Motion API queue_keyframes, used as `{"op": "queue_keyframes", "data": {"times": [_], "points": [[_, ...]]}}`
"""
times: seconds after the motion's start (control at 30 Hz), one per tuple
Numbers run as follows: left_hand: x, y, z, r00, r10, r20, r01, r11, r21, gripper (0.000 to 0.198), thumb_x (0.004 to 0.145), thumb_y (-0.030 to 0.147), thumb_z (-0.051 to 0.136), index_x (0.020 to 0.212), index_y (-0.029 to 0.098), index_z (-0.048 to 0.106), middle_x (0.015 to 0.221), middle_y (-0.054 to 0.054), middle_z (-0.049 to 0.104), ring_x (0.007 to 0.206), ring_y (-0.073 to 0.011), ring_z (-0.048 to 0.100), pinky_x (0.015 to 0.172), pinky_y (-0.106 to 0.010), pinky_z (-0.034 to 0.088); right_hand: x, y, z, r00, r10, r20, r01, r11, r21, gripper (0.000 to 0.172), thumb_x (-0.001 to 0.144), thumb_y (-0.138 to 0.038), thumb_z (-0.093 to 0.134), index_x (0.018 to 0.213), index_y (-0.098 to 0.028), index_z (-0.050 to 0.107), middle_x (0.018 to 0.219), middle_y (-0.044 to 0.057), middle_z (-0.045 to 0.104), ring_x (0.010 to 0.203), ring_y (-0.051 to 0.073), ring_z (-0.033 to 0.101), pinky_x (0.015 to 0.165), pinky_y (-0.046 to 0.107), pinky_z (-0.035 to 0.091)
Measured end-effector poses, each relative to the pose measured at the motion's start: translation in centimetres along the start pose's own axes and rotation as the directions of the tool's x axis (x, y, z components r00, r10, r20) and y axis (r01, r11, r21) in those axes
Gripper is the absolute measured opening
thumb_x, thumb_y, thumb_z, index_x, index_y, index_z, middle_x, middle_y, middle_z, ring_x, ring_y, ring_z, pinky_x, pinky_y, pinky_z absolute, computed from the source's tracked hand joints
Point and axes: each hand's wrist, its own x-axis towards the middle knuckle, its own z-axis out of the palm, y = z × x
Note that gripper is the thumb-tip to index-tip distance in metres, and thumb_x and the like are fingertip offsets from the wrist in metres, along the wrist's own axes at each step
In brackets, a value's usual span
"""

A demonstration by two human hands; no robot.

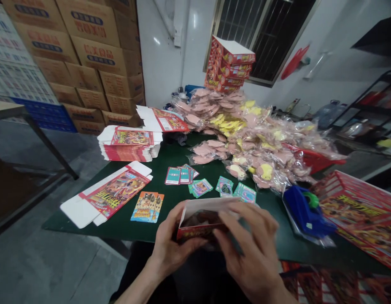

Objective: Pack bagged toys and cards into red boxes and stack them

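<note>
An upright red printed carton [200,230] is held above the table's front edge, its mouth toward me and a white flap [211,204] raised at the back. Something dark and shiny shows inside, too shadowed to name. My left hand [170,238] grips the carton's left end, thumb along its front. At the right end is my right hand [254,242], fingers bent over the rim and thumb against the front panel. Just beyond the hands lie small piles of cards: orange [147,207], teal [181,175] and green [200,187].
Flat cartons [128,143] are stacked at left, one loose flat carton [113,192] nearer. Bagged pink and yellow plush pieces [227,122] heap across the back. At right are a blue tape dispenser [306,215] and filled-out red boxes [359,207]. Brown shipping boxes [97,55] line the wall.
</note>
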Motion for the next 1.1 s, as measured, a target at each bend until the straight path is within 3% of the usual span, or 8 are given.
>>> {"op": "queue_keyframes", "data": {"times": [0.1,0.23,0.47,0.6,0.73,0.9,1.0,1.1], "points": [[-0.1,-0.3,0.2,0.996,0.065,-0.055,-0.066,0.998,-0.022,0.073,0.075,0.018,0.070,0.137,0.027,0.032,0.105,-0.004,0.067,0.087,-0.0153,0.068,0.073,-0.022,0.057,-1.8,1.0,0.1,0.958,0.220,-0.181,-0.198,0.971,0.130,0.040,0.075,-0.011,0.066,0.112,-0.019,0.054,0.111,0.010,0.057,0.104,0.024,0.055,0.088,0.042,0.044],[0.6,-1.0,0.6,0.963,0.247,-0.110,-0.242,0.969,0.058,0.066,0.073,0.009,0.069,0.131,0.024,0.041,0.110,-0.006,0.064,0.095,-0.0178,0.065,0.078,-0.026,0.057,-3.8,1.5,2.4,0.855,0.515,-0.055,-0.448,0.788,0.422,0.040,0.082,-0.015,0.058,0.120,-0.020,0.046,0.108,0.010,0.058,0.097,0.019,0.061,0.079,0.035,0.053],[3.0,-0.9,0.1,0.944,0.328,0.013,-0.328,0.938,0.116,0.044,0.070,0.012,0.070,0.111,0.022,0.058,0.098,-0.006,0.067,0.089,-0.0191,0.065,0.074,-0.027,0.055,-4.0,3.0,3.6,0.941,0.337,-0.010,-0.305,0.863,0.403,0.042,0.085,-0.012,0.050,0.125,-0.023,0.046,0.112,0.009,0.054,0.103,0.019,0.056,0.082,0.035,0.051],[3.9,0.6,-0.8,0.971,0.226,0.080,-0.231,0.971,0.064,0.019,0.081,0.013,0.057,0.096,0.019,0.066,0.100,-0.009,0.069,0.088,-0.0195,0.066,0.072,-0.027,0.054,-3.6,3.4,2.3,0.967,0.254,-0.008,-0.232,0.895,0.381,0.028,0.085,-0.012,0.048,0.109,-0.022,0.058,0.109,0.008,0.051,0.099,0.019,0.055,0.077,0.032,0.050],[4.3,1.3,-0.2,0.999,0.040,0.010,-0.039,0.997,-0.070,0.013,0.078,0.011,0.062,0.080,0.021,0.071,0.090,-0.004,0.072,0.076,-0.0145,0.068,0.063,-0.020,0.053,-2.7,2.8,1.7,0.938,0.346,-0.031,-0.305,0.864,0.400,0.021,0.086,-0.010,0.047,0.096,-0.022,0.060,0.098,0.005,0.055,0.091,0.016,0.057,0.075,0.029,0.049],[4.5,0.8,1.0,0.954,-0.296,0.046,0.269,0.780,-0.565,0.032,0.075,0.020,0.069,0.106,0.028,0.064,0.085,0.000,0.069,0.073,-0.0114,0.065,0.066,-0.020,0.052,-2.2,2.7,1.1,0.890,0.445,0.102,-0.429,0.738,0.521,0.032,0.087,-0.015,0.049,0.119,-0.022,0.049,0.099,0.005,0.060,0.084,0.014,0.062,0.071,0.024,0.051],[4.7,1.0,0.7,0.935,-0.301,0.185,0.350,0.719,-0.600,0.026,0.074,0.021,0.070,0.100,0.024,0.067,0.082,-0.003,0.069,0.072,-0.0144,0.064,0.066,-0.024,0.052,-2.3,2.7,0.6,0.903,0.387,0.185,-0.421,0.717,0.555,0.025,0.087,-0.015,0.050,0.111,-0.022,0.054,0.099,0.005,0.060,0.087,0.015,0.062,0.071,0.025,0.051],[4.8,1.1,0.3,0.962,-0.218,0.162,0.271,0.748,-0.606,0.001,0.074,0.020,0.069,0.075,0.021,0.069,0.088,-0.005,0.067,0.078,-0.0161,0.063,0.066,-0.025,0.051,-2.5,2.4,0.3,0.926,0.370,0.076,-0.349,0.763,0.544,0.020,0.086,-0.008,0.047,0.097,-0.022,0.057,0.100,0.005,0.058,0.091,0.016,0.060,0.073,0.028,0.050]]}}
